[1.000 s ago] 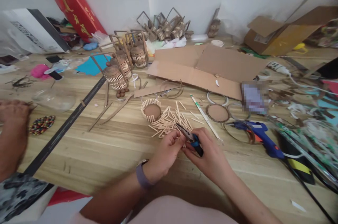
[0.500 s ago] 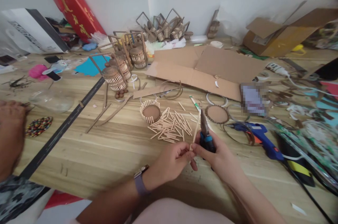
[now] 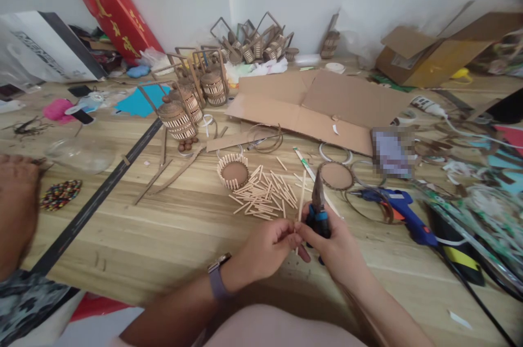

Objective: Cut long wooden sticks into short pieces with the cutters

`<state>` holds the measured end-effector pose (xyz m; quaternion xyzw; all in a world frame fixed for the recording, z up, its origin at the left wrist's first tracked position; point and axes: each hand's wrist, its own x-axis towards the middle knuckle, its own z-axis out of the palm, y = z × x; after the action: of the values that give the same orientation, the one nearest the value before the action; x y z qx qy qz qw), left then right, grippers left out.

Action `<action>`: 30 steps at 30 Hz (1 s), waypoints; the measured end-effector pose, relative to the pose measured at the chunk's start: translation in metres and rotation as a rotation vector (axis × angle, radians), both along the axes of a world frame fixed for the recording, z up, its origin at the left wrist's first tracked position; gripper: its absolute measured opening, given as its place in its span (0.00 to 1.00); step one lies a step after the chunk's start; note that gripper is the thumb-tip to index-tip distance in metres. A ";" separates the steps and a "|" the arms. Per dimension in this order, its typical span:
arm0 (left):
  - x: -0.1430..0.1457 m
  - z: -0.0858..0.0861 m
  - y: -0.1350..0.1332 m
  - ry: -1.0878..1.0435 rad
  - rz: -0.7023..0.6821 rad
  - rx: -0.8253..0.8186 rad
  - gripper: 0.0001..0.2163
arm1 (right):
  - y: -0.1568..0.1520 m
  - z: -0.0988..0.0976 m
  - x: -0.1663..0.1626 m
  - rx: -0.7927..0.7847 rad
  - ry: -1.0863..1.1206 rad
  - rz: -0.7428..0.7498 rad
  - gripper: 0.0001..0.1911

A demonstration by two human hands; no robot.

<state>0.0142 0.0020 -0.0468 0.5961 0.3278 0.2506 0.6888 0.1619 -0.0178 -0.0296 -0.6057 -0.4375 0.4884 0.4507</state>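
Note:
My left hand (image 3: 274,242), with a watch at its wrist, pinches a thin wooden stick (image 3: 301,200) near its lower end. My right hand (image 3: 333,238) is closed around dark pliers (image 3: 318,211) with blue on the handles; its thumb and finger also touch the stick. The jaws of the pliers point up and away, beside the stick. Just beyond my hands lies a loose pile of short sticks (image 3: 265,194). Left of that pile stands a round cardboard base (image 3: 234,173) ringed with upright sticks. Another round base (image 3: 336,175) with a dark rim lies to the right.
A blue glue gun (image 3: 402,205) lies at the right. Flattened cardboard (image 3: 318,102) covers the back middle, beside small finished baskets (image 3: 177,118). A long dark strip (image 3: 98,194) crosses the left side. Another person's hand (image 3: 16,205) rests at the far left.
The stick has tipped to stand more upright, its top shifting slightly left. My right hand and the pliers have turned a little. Everything else looks the same.

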 end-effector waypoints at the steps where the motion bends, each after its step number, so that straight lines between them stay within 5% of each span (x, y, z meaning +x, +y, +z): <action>1: 0.000 0.000 0.000 0.000 -0.002 0.004 0.17 | 0.000 -0.001 0.001 0.004 -0.006 -0.006 0.16; 9: -0.003 0.003 0.007 0.037 0.017 -0.053 0.17 | -0.012 0.011 0.036 -0.045 -0.291 0.195 0.13; 13: -0.004 0.005 0.008 0.015 0.021 -0.115 0.18 | -0.027 0.026 0.059 -0.266 -0.272 0.391 0.11; 18: -0.004 0.006 0.006 -0.007 -0.042 -0.182 0.18 | -0.040 0.035 0.066 -0.457 -0.176 0.424 0.11; 30: 0.001 0.011 0.005 -0.046 -0.205 -0.242 0.21 | -0.024 0.039 0.052 -0.414 -0.089 0.605 0.15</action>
<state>0.0152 0.0071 -0.0357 0.5331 0.2775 0.1513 0.7848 0.2136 -0.0413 0.0091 -0.5481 -0.5077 0.6510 0.1344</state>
